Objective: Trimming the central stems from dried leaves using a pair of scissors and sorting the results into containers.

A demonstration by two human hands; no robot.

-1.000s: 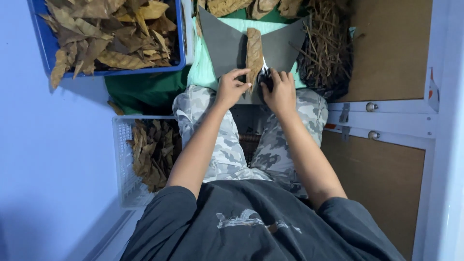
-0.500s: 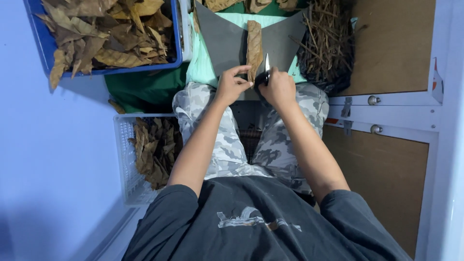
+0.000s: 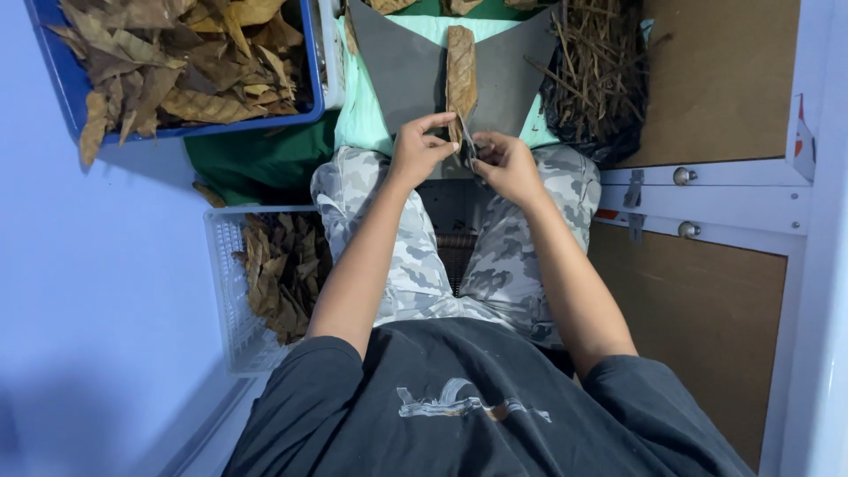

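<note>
Long dried brown leaf (image 3: 460, 75), lying lengthwise down the middle of a dark grey board (image 3: 397, 71), near end at the board's lower edge, just above the knees. Left hand (image 3: 419, 148) curled at that near end, thumb and fingertips pinched together on the leaf's tip. Right hand (image 3: 506, 162) just beside, fingers closed around a small dark blade-like tool (image 3: 467, 148) set against the same leaf end; exact kind of tool too small to tell. Hands nearly touching, tool between them. Board resting on a pale green cloth (image 3: 360, 106) across a lap in camouflage trousers (image 3: 512, 247). Further left, a blue crate (image 3: 311, 84) heaped with loose dry leaves (image 3: 177, 62), a dark green cloth (image 3: 256, 159) below it. Lower left, beside the thigh, a white mesh basket (image 3: 228, 291) with more brown leaves inside. Right of the board, a dark bundle of thin dry sticks (image 3: 592, 79). Beyond that, brown panels in a pale blue frame (image 3: 707, 190).
</note>
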